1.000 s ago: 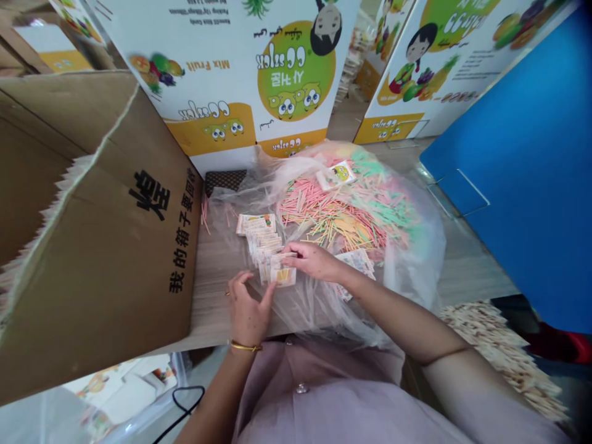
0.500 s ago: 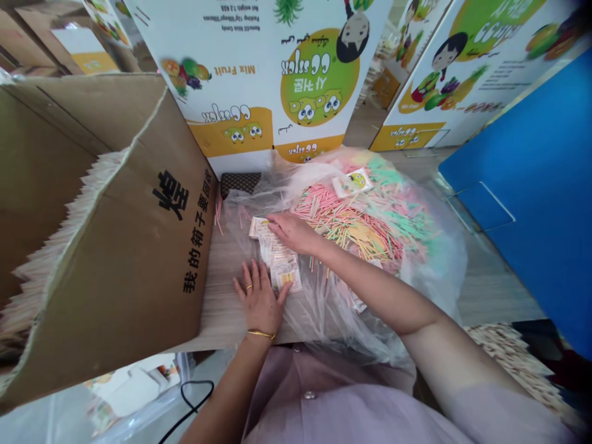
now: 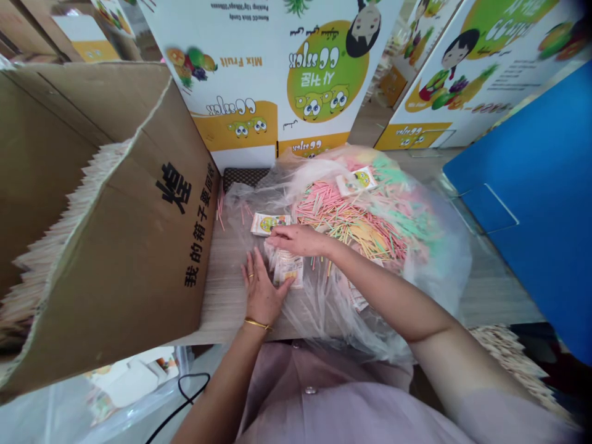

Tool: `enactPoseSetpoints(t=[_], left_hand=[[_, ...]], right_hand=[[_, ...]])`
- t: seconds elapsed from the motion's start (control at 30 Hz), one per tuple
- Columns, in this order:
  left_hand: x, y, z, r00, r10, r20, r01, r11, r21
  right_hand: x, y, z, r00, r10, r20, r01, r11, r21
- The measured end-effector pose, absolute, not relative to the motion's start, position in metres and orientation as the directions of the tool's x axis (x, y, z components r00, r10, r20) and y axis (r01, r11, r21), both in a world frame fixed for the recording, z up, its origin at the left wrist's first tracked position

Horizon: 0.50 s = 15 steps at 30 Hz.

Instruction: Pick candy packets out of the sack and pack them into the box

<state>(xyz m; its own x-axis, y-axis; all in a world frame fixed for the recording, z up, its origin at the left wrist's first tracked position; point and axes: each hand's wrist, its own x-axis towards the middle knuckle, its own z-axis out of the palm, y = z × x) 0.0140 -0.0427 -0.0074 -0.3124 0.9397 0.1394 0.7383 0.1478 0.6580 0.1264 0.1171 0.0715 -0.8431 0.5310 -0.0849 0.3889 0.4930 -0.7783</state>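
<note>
Small printed candy packets point(image 3: 290, 269) lie in an overlapping row on the table, partly on the clear plastic. My left hand point(image 3: 264, 293) rests along their left side, thumb apart from the fingers, its fingertips close to the row. Over the row's upper end is my right hand point(image 3: 298, 239), fingers pressed together on a packet that they mostly cover. Just beyond those fingers lies another packet point(image 3: 271, 223) with a green and yellow print facing up. To the right, a clear plastic bag point(image 3: 444, 271) spreads open around a heap of pink, yellow and green candy sticks point(image 3: 356, 222).
At the left stands an open brown carton point(image 3: 152, 228) holding stacked packets point(image 3: 78, 216). Printed white cartons point(image 3: 240, 80) stand behind the table point(image 3: 222, 283). A blue panel point(image 3: 531, 185) bounds the right. One packet point(image 3: 358, 180) lies on top of the heap.
My right hand has moved slightly down and right along the row. A packet with its coloured print up now shows beyond it. My left hand's fingers have come nearer the packets.
</note>
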Motion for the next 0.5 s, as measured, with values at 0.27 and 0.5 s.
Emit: enactPoseSetpoints(t=[0.27,0.5], left_hand=[[0.010,-0.037,-0.002,-0.232,0.971,0.063,0.575,0.085,0.814],[0.011,-0.036,-0.001,-0.256,0.965,0.063,0.571,0.099,0.815]], right_hand=[[0.154,0.085,0.050,-0.580,0.814,-0.030,0.178,0.090,-0.980],[0.152,0.052,0.000,-0.173,0.967,-0.185,-0.168,-0.214,-0.962]])
